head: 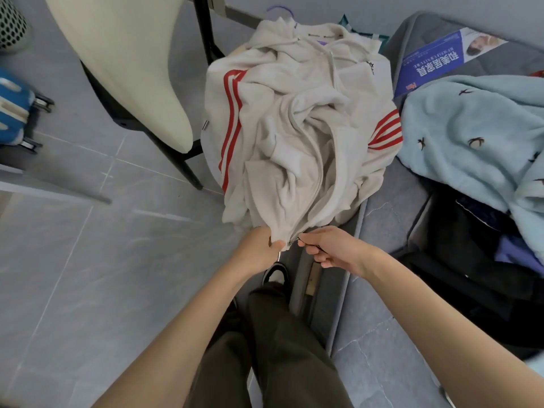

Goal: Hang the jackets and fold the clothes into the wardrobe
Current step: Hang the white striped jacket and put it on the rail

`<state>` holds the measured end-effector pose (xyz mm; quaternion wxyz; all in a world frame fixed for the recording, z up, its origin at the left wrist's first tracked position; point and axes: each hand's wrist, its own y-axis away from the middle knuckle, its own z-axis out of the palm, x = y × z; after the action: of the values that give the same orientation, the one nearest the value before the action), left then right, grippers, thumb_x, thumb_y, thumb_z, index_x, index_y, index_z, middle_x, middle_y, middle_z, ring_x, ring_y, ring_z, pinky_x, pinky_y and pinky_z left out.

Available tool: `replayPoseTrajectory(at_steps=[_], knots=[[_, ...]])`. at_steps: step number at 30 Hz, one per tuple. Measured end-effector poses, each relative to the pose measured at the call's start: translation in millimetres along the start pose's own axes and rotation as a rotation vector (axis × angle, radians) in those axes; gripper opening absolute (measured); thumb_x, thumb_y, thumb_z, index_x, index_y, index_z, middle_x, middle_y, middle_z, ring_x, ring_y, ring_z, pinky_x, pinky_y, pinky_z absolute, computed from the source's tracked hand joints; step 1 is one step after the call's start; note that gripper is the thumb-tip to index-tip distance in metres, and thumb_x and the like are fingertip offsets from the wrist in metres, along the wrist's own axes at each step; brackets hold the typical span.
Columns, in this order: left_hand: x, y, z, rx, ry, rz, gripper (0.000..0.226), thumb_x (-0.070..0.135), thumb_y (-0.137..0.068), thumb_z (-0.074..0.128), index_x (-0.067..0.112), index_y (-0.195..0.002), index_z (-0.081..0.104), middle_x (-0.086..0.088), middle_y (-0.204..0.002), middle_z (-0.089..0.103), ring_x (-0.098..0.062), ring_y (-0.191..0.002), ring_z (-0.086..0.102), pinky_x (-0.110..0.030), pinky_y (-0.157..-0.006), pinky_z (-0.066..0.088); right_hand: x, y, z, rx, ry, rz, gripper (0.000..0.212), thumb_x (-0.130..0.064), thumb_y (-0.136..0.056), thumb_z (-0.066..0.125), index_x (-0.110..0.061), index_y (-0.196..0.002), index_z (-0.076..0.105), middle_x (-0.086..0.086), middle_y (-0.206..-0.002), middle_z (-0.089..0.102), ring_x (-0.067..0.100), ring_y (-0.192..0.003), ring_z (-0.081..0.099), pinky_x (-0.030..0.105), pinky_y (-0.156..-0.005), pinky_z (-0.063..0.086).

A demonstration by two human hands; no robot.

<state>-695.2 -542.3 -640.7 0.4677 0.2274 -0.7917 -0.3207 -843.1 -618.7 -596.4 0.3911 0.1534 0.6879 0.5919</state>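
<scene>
Currently the left hand (260, 245) pinches the near hem of the cream jacket (294, 128), which is bunched between the chair (123, 69) and the bed (382, 219). The right hand (326, 248) pinches the zip pull. Risk: misaligned zip ends could jam the slider, and tugging could drag the jacket off its purple hanger (279, 8).
</scene>
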Motion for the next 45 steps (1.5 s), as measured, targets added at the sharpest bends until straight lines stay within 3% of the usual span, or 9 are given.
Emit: replayPoseTrajectory(at_steps=[2, 4, 17, 22, 27, 30, 33, 37, 45], knots=[[-2.5, 6.1, 1.2, -0.049, 0.206, 0.001, 0.021, 0.021, -0.099, 0.045, 0.009, -0.113, 0.056, -0.008, -0.107, 0.061, -0.020, -0.097, 0.059, -0.033, -0.089, 0.050, 0.5, 1.3, 3.1, -0.029, -0.032, 0.042, 0.026, -0.026, -0.101, 0.045, -0.016, -0.079, 0.054, -0.007, -0.052, 0.035, 0.008, -0.049, 0.026, 0.021, -0.053, 0.024], [-4.6, 13.3, 4.7, -0.034, 0.339, 0.031, 0.029, 0.019, -0.099, 0.046, 0.011, -0.127, 0.051, -0.006, -0.119, 0.061, -0.021, -0.109, 0.058, -0.043, -0.099, 0.047, 1.0, 4.1, 4.7, -0.073, -0.094, 0.096, 0.029, -0.026, -0.102, 0.043, -0.017, -0.076, 0.052, -0.008, -0.052, 0.030, 0.008, -0.049, 0.023, 0.020, -0.053, 0.023], [-12.9, 27.3, 3.8, -0.067, 0.407, 0.024, 0.023, 0.013, -0.093, 0.060, 0.005, -0.115, 0.061, -0.003, -0.082, 0.074, -0.015, -0.088, 0.070, -0.041, -0.093, 0.052, 0.6, 13.2, 27.2, 0.064, -0.299, -0.004, 0.030, -0.020, -0.101, 0.046, -0.015, -0.071, 0.048, -0.011, -0.046, 0.028, 0.004, -0.042, 0.022, 0.017, -0.048, 0.021], [-32.6, 36.0, -8.6, -0.084, 0.205, 0.030, 0.016, 0.014, -0.094, 0.054, 0.009, -0.107, 0.061, 0.007, -0.073, 0.073, -0.003, -0.078, 0.069, -0.020, -0.084, 0.052, -20.7, 15.1, 16.6, 0.197, -0.543, -0.090, 0.031, -0.022, -0.100, 0.047, -0.017, -0.070, 0.047, -0.011, -0.045, 0.028, 0.004, -0.039, 0.023, 0.014, -0.040, 0.024], [-44.3, 39.8, -16.0, 0.008, 0.339, -0.154, 0.011, 0.015, -0.097, 0.049, 0.011, -0.097, 0.059, -0.009, -0.087, 0.074, -0.024, -0.077, 0.067, -0.039, -0.083, 0.056, -34.4, 13.1, 34.9, 0.244, -0.198, -0.179, 0.029, -0.025, -0.098, 0.049, -0.018, -0.070, 0.047, -0.008, -0.050, 0.030, 0.008, -0.044, 0.025, 0.019, -0.046, 0.022], [-43.1, 44.2, -24.5, 0.072, -0.166, -0.108, 0.043, 0.047, -0.097, 0.042, 0.009, -0.084, 0.059, 0.001, -0.068, 0.068, -0.020, -0.071, 0.061, -0.032, -0.065, 0.047, -39.3, 21.8, 39.8, 0.192, -0.040, -0.161, 0.028, -0.023, -0.097, 0.048, -0.018, -0.070, 0.045, -0.008, -0.048, 0.028, 0.009, -0.046, 0.021, 0.021, -0.048, 0.019], [-20.9, 39.0, -29.5, 0.333, -0.523, 0.142, 0.054, 0.067, -0.088, 0.040, 0.013, -0.089, 0.047, -0.001, -0.075, 0.059, -0.021, -0.070, 0.056, -0.031, -0.058, 0.035, -48.2, 32.6, 34.4, 0.102, -0.020, -0.095, 0.031, -0.027, -0.100, 0.044, -0.018, -0.071, 0.044, -0.009, -0.048, 0.024, 0.008, -0.043, 0.019, 0.019, -0.045, 0.017], [18.7, 17.3, -27.5, 0.352, -0.654, 0.283, 0.054, 0.061, -0.095, 0.031, 0.013, -0.103, 0.053, -0.005, -0.090, 0.064, -0.024, -0.085, 0.062, -0.032, -0.060, 0.034, -62.5, 41.9, 22.8, -0.003, -0.056, -0.029, 0.035, -0.028, -0.103, 0.039, -0.019, -0.069, 0.045, -0.010, -0.048, 0.022, 0.006, -0.040, 0.016, 0.017, -0.040, 0.012], [14.4, 6.2, -30.6, 0.175, -0.612, 0.169, 0.040, 0.045, -0.100, 0.035, 0.014, -0.101, 0.060, -0.003, -0.090, 0.058, -0.023, -0.093, 0.061, -0.031, -0.068, 0.033, -98.1, 29.4, -0.3, 0.129, -0.435, -0.072, 0.034, -0.018, -0.102, 0.041, -0.017, -0.068, 0.044, -0.010, -0.043, 0.025, 0.004, -0.030, 0.018, 0.013, -0.029, 0.011]])
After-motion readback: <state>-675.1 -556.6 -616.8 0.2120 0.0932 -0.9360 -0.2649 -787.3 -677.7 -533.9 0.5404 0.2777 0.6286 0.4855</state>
